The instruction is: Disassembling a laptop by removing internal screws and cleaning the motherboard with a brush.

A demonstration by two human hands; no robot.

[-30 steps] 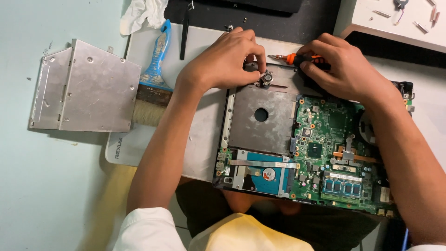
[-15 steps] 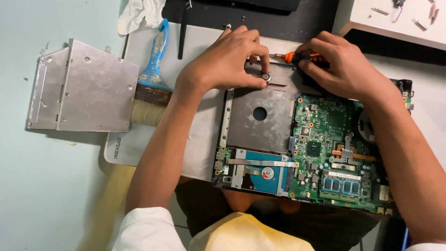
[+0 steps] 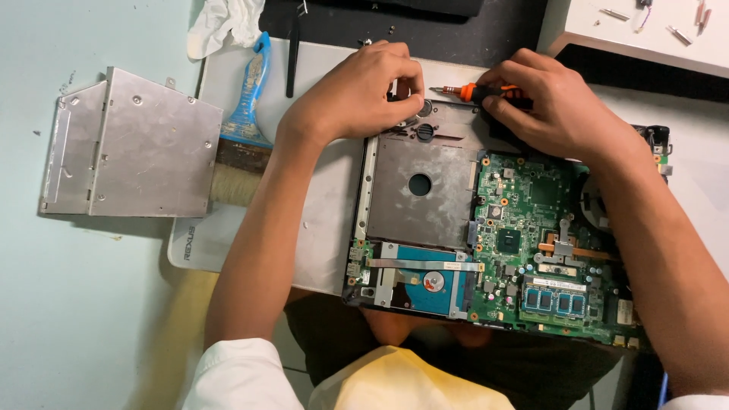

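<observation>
Hands first — 2 in frame, both bare, both at the far edge of 1 opened laptop (image 3: 486, 228) on the desk (image 3: 91, 304). Right hand (image 3: 554, 106) has its grip clamped on 1 orange-handled screwdriver (image 3: 486, 93), lying nearly flat with the metal tip pointing left toward the other hand. Left hand (image 3: 357, 95) sits just beside that tip, fingers curled together and pinching at something small by the round black part (image 3: 425, 130) on the chassis — can't tell exactly what's between the fingertips, it's hidden. Inside the laptop: 1 green motherboard (image 3: 531, 243), 1 grey metal plate (image 3: 418, 201) with a round hole, 1 hard drive (image 3: 425, 285) in its blue-edged bay. Off to the left, well apart from the hands, 1 silver optical drive (image 3: 129, 148) and 1 blue-handled brush (image 3: 243, 121) beside it. White cloth (image 3: 224, 23) at the top, and a few loose screws (image 3: 676, 23) on the white surface top right.
</observation>
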